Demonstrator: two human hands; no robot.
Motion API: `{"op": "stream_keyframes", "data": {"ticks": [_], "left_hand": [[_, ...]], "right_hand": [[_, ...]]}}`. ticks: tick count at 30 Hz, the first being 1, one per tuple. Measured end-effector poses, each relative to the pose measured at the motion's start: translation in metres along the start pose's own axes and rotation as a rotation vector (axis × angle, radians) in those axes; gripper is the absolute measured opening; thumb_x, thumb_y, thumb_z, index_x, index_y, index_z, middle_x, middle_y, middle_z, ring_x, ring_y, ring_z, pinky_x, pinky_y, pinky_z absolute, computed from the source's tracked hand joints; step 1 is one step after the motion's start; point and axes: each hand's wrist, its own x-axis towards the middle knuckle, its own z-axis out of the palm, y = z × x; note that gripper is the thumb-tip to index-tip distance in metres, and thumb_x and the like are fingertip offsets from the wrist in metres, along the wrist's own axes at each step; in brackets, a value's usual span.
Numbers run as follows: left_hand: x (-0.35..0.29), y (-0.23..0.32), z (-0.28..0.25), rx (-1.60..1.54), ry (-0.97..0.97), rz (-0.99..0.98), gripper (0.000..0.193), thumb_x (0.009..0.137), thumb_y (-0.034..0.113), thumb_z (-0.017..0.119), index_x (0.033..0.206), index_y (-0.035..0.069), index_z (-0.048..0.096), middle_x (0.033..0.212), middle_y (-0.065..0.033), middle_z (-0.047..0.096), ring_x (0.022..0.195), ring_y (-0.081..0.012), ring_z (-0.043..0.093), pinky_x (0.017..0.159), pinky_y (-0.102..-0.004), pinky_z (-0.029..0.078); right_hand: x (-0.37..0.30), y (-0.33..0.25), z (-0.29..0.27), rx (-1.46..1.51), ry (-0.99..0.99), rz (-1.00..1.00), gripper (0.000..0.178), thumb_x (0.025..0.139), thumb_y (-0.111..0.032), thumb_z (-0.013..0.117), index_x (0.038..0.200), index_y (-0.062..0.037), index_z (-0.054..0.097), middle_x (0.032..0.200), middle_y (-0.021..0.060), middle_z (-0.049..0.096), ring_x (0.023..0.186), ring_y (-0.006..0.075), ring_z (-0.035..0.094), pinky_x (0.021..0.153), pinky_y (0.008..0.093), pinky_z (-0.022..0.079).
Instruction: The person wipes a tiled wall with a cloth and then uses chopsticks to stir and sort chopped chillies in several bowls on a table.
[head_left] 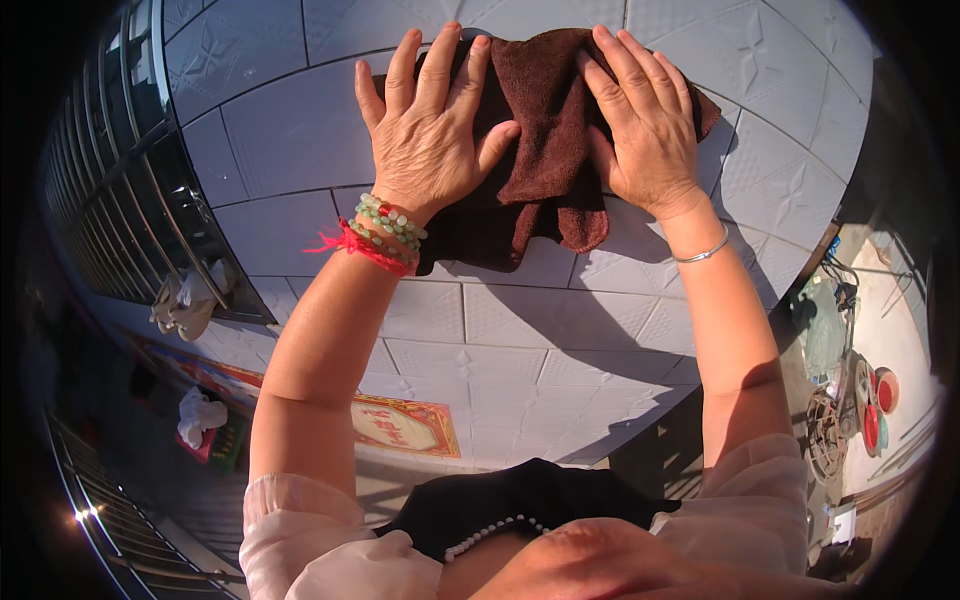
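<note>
Pressing a brown cloth [540, 130] against the far tiled wall [420, 310] with left hand [425, 150], fingers spread apart, and right hand [648, 150], fingers slightly apart. Smooth the bunched middle fold, then keep even pressure through both palms. Note red writing, too small to read, on the yellow poster [405, 425] nearer, left.

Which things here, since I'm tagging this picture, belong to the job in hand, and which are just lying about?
Part of the job:
left hand and right hand
brown cloth, under both hands
pale tiled wall behind it

Apparently just lying about:
pale crumpled item, left
white bundle, lower left
red round container, right
</note>
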Motion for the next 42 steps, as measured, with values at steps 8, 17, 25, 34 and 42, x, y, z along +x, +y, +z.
{"op": "stream_keyframes", "data": {"ticks": [8,17,25,34,42], "left_hand": [[-0.11,0.016,-0.013,-0.062,-0.276,0.029,0.075,0.07,0.053,0.067,0.134,0.018,0.05,0.145,-0.0109,0.036,0.134,-0.038,0.027,0.107,-0.0609,0.011],[-0.244,0.022,-0.027,-0.188,-0.428,0.204,0.059,0.075,0.04,0.067,0.13,0.023,0.049,0.139,-0.0075,0.043,0.126,-0.0333,0.039,0.094,-0.0641,0.031],[-0.33,0.021,-0.051,-0.152,-0.617,0.281,0.049,0.078,0.022,0.062,0.127,0.025,0.052,0.137,-0.0095,0.042,0.122,-0.0349,0.043,0.098,-0.0593,0.033],[-0.183,-0.019,-0.055,0.068,-0.327,0.013,0.043,0.075,0.015,0.062,0.113,0.036,0.065,0.139,-0.0063,0.04,0.127,-0.0298,0.037,0.104,-0.0511,0.026],[0.054,-0.096,-0.062,0.317,0.12,0.022,0.054,0.08,0.015,0.06,0.133,0.02,0.048,0.138,-0.0108,0.04,0.127,-0.0332,0.035,0.104,-0.0489,0.026]], "right_hand": [[-0.109,-0.065,0.018,0.081,-0.141,0.031,0.057,0.074,-0.024,0.065,0.128,-0.0134,0.05,0.145,0.0055,0.038,0.134,0.024,0.034,0.11,0.0433,0.025],[-0.224,-0.148,0.043,0.098,-0.299,-0.26,0.042,0.09,-0.023,0.044,0.13,-0.0124,0.05,0.146,0.0011,0.035,0.136,0.0204,0.031,0.113,0.0392,0.019],[-0.259,-0.187,0.052,0.321,-0.354,-0.495,0.039,0.082,-0.021,0.051,0.119,-0.0093,0.056,0.133,0.0048,0.047,0.12,0.0181,0.041,0.101,0.0332,0.031],[-0.121,-0.1,0.025,0.164,-0.18,-0.436,0.026,0.081,-0.017,0.059,0.106,-0.012,0.063,0.119,0.0021,0.054,0.101,0.0168,0.048,0.081,0.0288,0.042],[0.086,-0.046,0.01,-0.193,0.185,-0.165,0.04,0.083,-0.015,0.057,0.122,-0.008,0.056,0.134,0.012,0.046,0.123,0.0248,0.042,0.102,0.0387,0.033]]}}
